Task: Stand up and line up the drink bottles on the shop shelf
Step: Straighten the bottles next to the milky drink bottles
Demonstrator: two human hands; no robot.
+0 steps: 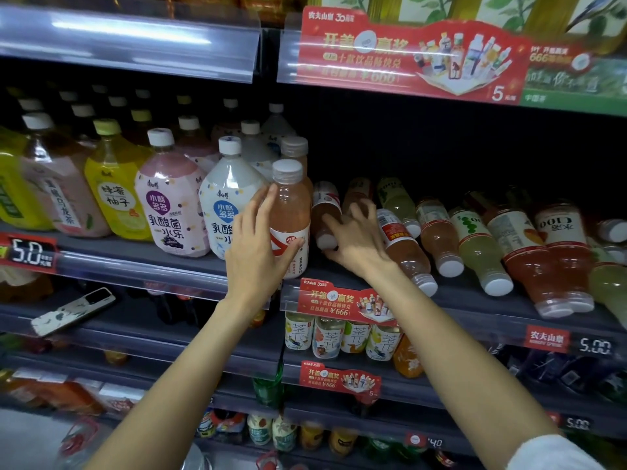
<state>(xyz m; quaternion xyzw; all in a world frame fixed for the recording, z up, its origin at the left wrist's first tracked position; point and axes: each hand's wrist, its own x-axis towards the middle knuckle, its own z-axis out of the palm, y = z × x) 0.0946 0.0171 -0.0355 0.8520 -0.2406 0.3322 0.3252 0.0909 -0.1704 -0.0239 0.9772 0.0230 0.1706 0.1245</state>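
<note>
Shelf (475, 301) of a shop, seen from my head, with drink bottles partly upright and partly fallen. My left hand (258, 245) wraps an upright pink bottle (291, 212) at the left end of the right-hand shelf section: thumb across its red-and-white label, fingers curled round its left side. A second pink bottle (296, 150) stands directly behind it. My right hand (356, 239) reaches over a fallen bottle (326, 215) just to the right; the fingers are curled above its body, and the thumb lies beside its white cap, which points toward me. Whether the fingers already close on it I cannot tell.

Further right, a row of bottles lies on its side, caps toward the shelf edge: a pink one with a red label (405, 249), another pink one (439, 235), a pale green one (481, 252), and two red ones (543, 259) at the far right, touching each other. More fallen bottles lie behind them in the dark.

On the left shelf section, large bottles (173, 198) stand in lines. A price tag (29, 254) reading 5.0 hangs on that shelf's rail, a red promotional sign (339, 301) on the rail below my right hand. A phone (73, 312) lies on the lower left shelf.
</note>
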